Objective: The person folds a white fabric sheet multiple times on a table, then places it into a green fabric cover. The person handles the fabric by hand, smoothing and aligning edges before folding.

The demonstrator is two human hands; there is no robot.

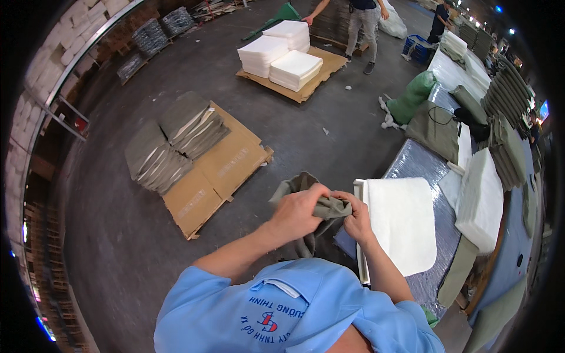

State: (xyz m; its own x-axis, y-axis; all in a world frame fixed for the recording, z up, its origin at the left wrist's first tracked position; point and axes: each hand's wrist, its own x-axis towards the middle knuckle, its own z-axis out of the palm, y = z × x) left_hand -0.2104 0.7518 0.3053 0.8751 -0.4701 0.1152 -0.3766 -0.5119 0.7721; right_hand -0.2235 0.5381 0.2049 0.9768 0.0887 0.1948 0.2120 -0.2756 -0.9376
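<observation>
A crumpled olive-grey fabric cover (pixel 332 208) is bunched up in front of my chest, part of it hanging down. My left hand (pixel 299 207) grips it from the left, fingers curled into the cloth. On the other side my right hand (pixel 356 219) pinches its edge with thumb and fingers. Just right of that hand, a white padded cushion insert (pixel 403 223) with rounded corners lies on the plastic-wrapped table (pixel 415 162). My right forearm passes over its near left edge.
Left on the floor, stacked olive-grey cushions (pixel 176 141) sit on a cardboard-topped pallet (pixel 220 167). Farther off, white pad stacks (pixel 288 50) rest on another pallet beside a standing person (pixel 362 29). A green sack (pixel 414 94) leans near the table; white pads (pixel 479 200) and grey cushions (pixel 506 153) pile up right.
</observation>
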